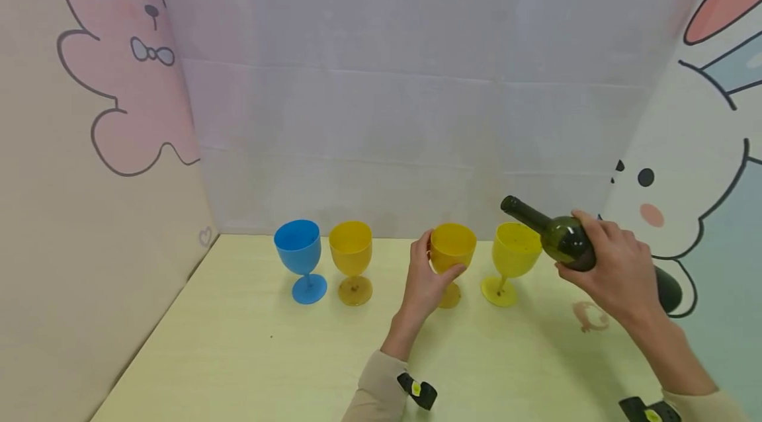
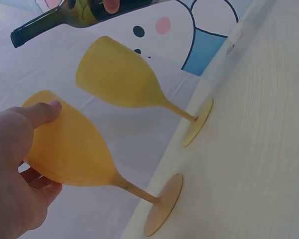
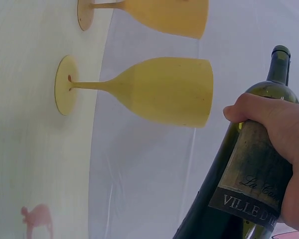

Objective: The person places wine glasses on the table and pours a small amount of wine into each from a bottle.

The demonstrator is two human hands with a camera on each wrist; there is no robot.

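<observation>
Curled around the bowl of an orange-yellow goblet is my left hand, and the goblet's foot is on the table in the left wrist view. My right hand grips a dark green wine bottle around its body, tilted with the neck pointing up and left. The bottle's mouth is above and beside a lime-yellow goblet, which stands upright to the right of the held one. A printed label shows on the bottle in the right wrist view, partly covered by the hand.
A blue goblet and another orange-yellow goblet stand to the left on the pale wooden table. A reddish stain marks the tabletop at right. A white cloth hangs behind, with cartoon-printed panels at both sides.
</observation>
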